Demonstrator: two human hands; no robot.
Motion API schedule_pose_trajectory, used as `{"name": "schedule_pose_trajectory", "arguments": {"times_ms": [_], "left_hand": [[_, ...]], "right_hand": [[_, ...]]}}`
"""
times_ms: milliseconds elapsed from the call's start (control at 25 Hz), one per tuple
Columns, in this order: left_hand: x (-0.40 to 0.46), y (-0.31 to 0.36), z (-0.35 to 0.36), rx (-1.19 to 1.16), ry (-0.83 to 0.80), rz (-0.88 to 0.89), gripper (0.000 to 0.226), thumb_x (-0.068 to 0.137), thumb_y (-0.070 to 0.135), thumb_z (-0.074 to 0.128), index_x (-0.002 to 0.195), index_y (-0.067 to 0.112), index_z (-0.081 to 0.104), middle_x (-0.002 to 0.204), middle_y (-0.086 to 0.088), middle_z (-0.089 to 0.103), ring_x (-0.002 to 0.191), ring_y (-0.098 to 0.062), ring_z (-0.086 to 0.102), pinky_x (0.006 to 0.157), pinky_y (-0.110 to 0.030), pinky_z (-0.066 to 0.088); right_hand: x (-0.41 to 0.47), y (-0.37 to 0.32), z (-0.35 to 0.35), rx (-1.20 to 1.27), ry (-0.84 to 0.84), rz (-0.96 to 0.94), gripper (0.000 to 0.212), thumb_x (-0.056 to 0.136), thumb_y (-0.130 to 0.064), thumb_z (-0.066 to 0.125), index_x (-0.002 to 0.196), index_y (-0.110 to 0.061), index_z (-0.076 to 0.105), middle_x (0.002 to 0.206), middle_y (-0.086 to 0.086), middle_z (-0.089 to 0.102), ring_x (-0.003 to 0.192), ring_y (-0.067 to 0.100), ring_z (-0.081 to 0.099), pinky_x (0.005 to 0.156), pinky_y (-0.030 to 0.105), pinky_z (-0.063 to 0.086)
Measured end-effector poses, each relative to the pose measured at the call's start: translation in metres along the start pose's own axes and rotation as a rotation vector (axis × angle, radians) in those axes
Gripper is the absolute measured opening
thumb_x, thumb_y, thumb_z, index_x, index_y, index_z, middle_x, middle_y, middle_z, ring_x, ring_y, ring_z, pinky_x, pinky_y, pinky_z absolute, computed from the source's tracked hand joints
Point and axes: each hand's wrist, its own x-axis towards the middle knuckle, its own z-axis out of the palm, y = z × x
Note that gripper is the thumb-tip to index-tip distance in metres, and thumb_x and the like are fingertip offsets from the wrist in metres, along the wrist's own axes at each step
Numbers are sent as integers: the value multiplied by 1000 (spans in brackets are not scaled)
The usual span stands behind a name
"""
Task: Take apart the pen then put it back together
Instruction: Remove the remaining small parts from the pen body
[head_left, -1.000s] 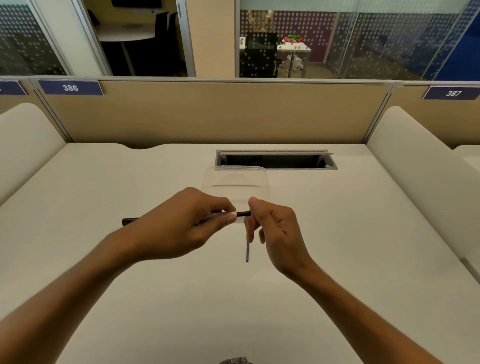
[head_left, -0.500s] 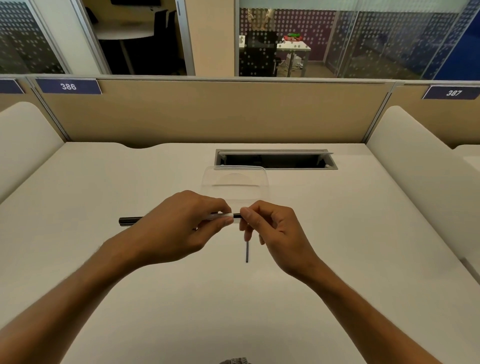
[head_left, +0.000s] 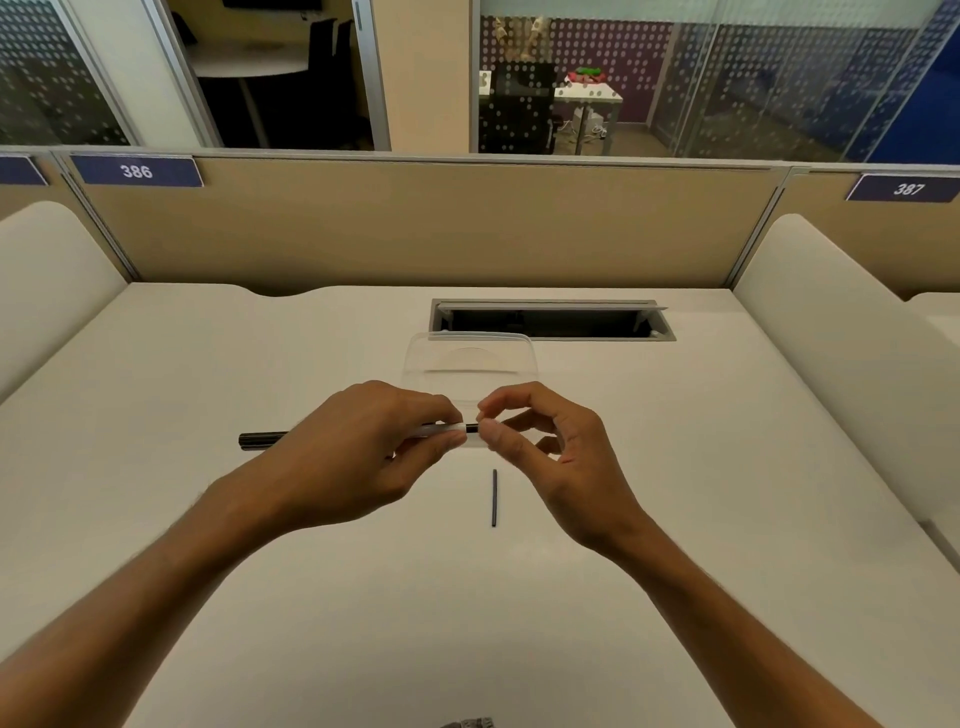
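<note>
A pen (head_left: 260, 439) with a black end on the left and a clear barrel is held level above the white desk (head_left: 675, 493). My left hand (head_left: 358, 447) is closed around its middle, hiding most of the barrel. My right hand (head_left: 540, 441) pinches the small black tip (head_left: 471, 428) at the pen's right end between thumb and forefinger. A thin dark refill (head_left: 494, 498) lies loose on the desk just below my hands, pointing toward me.
A clear plastic box (head_left: 470, 358) sits on the desk just behind my hands. Behind it is an open cable slot (head_left: 550, 319). Beige partitions close off the back, and padded white dividers flank the desk left and right.
My right hand has turned, fingers now spread and raised, while still pinching the pen's right tip. The pen has shifted slightly left. The refill has not moved.
</note>
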Motion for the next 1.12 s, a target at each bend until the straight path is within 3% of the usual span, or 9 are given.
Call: {"name": "schedule_pose_trajectory", "arguments": {"times_ms": [200, 320, 520, 760, 840, 960, 1120], "left_hand": [[0, 0, 0, 15, 15, 8, 20, 94, 36, 52, 98, 24, 67, 63, 25, 48, 55, -6, 50, 54, -18, 33], [-1, -1, 0, 18, 15, 2, 21, 93, 36, 52, 99, 23, 67, 68, 21, 54, 56, -7, 51, 55, -18, 33], [-2, -2, -2, 10, 6, 2, 22, 94, 37, 51, 99, 23, 67, 70, 13, 62, 58, -10, 53, 53, -28, 43], [-2, -1, -1, 7, 16, 10, 23, 93, 37, 51, 100, 22, 68, 71, 16, 60, 58, -7, 53, 55, -22, 39], [-2, -1, -1, 19, 26, 16, 22, 93, 36, 52, 100, 22, 68, 68, 20, 57, 56, -4, 51, 55, -20, 37], [-3, 0, 0, 34, 44, 25, 21, 93, 35, 52, 98, 22, 68, 66, 22, 51, 53, -3, 47, 54, -19, 33], [-5, -1, 0, 31, 41, 29, 21, 93, 35, 53, 99, 22, 68, 70, 19, 55, 55, -3, 49, 55, -19, 35]], "right_hand": [[1, 2, 3, 18, 3, -2, 36, 92, -49, 51, 76, -23, 69, 69, -9, 69, 69, 11, 66, 66, 18, 51], [1, 2, 4, 43, -34, 13, 29, 89, -42, 54, 86, -18, 70, 73, -7, 70, 67, 11, 66, 63, 18, 50], [0, 3, 1, 52, -41, 10, 5, 90, -26, 65, 93, -25, 69, 83, -13, 70, 71, 9, 67, 65, 17, 53], [1, 2, 2, 14, -34, 15, 11, 85, -39, 66, 95, -38, 64, 91, -21, 69, 82, 5, 68, 65, 13, 52], [2, 2, 4, 43, -10, 39, 13, 88, -44, 59, 88, -32, 66, 80, -14, 70, 72, 8, 67, 62, 12, 50], [2, 3, 3, 88, -18, 34, 33, 92, -44, 51, 76, -21, 69, 67, -5, 70, 62, 8, 64, 59, 12, 47], [1, 2, 1, 121, -73, 39, 27, 90, -39, 55, 82, -19, 71, 71, -3, 71, 63, 9, 64, 63, 15, 50]]}}
